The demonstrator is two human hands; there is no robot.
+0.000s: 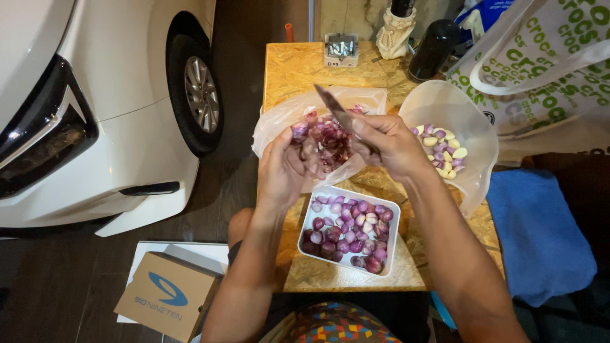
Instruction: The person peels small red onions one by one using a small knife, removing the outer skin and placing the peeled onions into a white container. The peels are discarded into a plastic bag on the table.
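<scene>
I've got a shallot [309,151] pinched in my left hand [279,170], fingers curled shut around it. My right hand [389,147] is clamped on a knife [338,113], blade angled up and away toward the far end of the table. The hands are close together, just past the far rim of the white tray [319,249] and over the plastic bag of skins [279,124].

Landmark is the white tray, full of unpeeled purple shallots [346,232].

Doing this step well, my judgement:
- Keep the work over the skin bag so the peel drops in.
- Keep the blade edge turned away from the left thumb and take short strokes.
- Pinch low on the bulb and leave the end being trimmed exposed.

Edges and room:
- The clear bowl [473,136] of peeled cloves sits right of the tray, beyond its far corner and near my right wrist. That gives a short drop path, but there's elbow risk.
- The table [298,70] edge runs just left of the tray, with little margin on that side.
- Far of the tray, beyond the bag, there's bare tabletop, then a small box of metal bits [341,49] and a black bottle [434,47].
- The tote bag [546,63] crowds the far right.
- A white car [95,108] stands well to the left, out of my reach.
</scene>
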